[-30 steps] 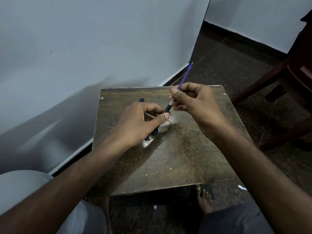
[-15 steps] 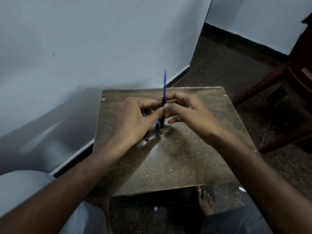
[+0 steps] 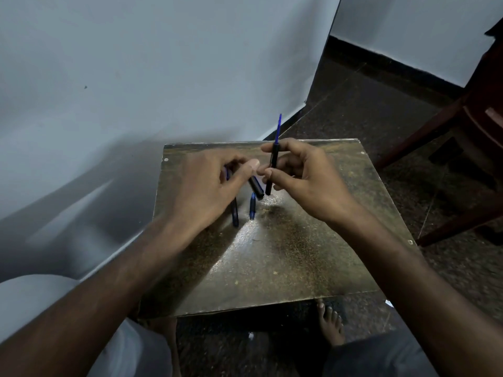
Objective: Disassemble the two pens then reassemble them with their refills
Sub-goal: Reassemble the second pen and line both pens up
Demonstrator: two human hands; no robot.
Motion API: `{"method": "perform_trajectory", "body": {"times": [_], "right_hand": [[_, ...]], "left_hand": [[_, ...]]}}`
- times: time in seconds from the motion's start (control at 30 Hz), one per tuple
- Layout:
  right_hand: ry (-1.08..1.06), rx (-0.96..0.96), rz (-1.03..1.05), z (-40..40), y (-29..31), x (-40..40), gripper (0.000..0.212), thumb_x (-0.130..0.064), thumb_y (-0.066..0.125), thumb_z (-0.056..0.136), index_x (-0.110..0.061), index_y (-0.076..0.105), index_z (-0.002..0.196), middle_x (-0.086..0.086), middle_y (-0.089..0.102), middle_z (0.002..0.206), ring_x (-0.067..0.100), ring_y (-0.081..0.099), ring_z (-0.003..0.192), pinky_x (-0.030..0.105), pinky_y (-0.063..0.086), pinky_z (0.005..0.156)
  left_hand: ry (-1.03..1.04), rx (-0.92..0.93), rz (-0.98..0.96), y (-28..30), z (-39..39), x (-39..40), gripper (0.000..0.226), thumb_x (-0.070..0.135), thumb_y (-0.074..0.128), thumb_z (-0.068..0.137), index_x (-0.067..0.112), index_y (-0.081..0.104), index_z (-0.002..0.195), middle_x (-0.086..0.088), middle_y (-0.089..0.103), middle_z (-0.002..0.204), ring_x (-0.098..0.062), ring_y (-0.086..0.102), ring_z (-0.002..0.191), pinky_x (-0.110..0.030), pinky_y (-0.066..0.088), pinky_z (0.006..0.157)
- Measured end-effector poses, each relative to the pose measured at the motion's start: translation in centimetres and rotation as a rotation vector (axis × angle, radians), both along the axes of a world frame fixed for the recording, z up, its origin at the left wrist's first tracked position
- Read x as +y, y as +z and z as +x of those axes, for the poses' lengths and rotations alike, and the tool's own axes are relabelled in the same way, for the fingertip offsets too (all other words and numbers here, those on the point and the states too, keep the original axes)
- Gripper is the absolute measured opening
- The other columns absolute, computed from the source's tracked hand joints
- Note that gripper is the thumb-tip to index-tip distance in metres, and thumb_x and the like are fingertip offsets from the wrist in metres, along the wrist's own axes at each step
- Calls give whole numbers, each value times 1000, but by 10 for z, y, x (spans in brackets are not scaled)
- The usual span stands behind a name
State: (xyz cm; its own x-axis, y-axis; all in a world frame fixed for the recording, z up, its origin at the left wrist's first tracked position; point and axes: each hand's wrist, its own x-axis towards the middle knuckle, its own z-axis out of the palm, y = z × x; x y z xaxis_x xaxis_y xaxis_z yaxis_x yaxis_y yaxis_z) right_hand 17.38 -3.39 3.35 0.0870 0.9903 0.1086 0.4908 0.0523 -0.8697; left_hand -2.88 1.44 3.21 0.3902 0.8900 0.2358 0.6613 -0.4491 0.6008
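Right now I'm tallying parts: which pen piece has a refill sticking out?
The black barrel held upright in the right hand; a blue refill pokes from its top. The other pieces show none.

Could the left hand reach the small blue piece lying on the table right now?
Probably not freely: the left hand already grips a black pen part, though the blue piece lies uncovered just beside it.

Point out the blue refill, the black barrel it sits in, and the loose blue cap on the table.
blue refill [image 3: 278, 129]: head view, exposed shaft.
black barrel [image 3: 272, 164]: head view, mid-body.
blue cap [image 3: 252, 206]: head view, its middle.
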Motion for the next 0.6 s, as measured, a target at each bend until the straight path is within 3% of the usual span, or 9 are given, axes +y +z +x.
{"method": "perform_trajectory", "body": {"times": [0.07, 0.27, 0.47, 0.6], "right_hand": [[-53, 11, -7, 2, 2, -2, 35, -23, 82, 96, -22, 70, 129, -3, 84, 94, 12, 82, 90, 46, 67, 89], [-91, -42, -8, 0, 5, -6, 29, -23, 84, 94, -23, 73, 122, -4, 82, 90, 9, 81, 87, 42, 68, 84], [-97, -54, -8, -1, 7, -7, 28, -24, 84, 94, -25, 73, 120, -4, 82, 89, 11, 81, 85, 44, 67, 83], [-98, -42, -16, 0, 8, -8, 27, -22, 83, 95, -23, 73, 120, -2, 82, 89, 13, 81, 85, 45, 67, 83]], "left_hand": [[32, 204, 47, -1, -4, 1, 26, 64, 65, 97, 44, 78, 109, 26, 65, 78, 4, 62, 71, -24, 53, 60], [98, 436, 18, -8, 13, -9, 53, 89, 66, 79, 37, 75, 88, 16, 73, 79, -9, 72, 79, -29, 58, 65], [124, 690, 82, -5, 24, -15, 52, 83, 65, 85, 34, 74, 102, 4, 69, 88, -18, 58, 72, -32, 37, 56], [82, 634, 67, -4, 20, -17, 42, 75, 67, 89, 35, 76, 97, 11, 70, 84, -13, 62, 73, -29, 39, 57]]}}
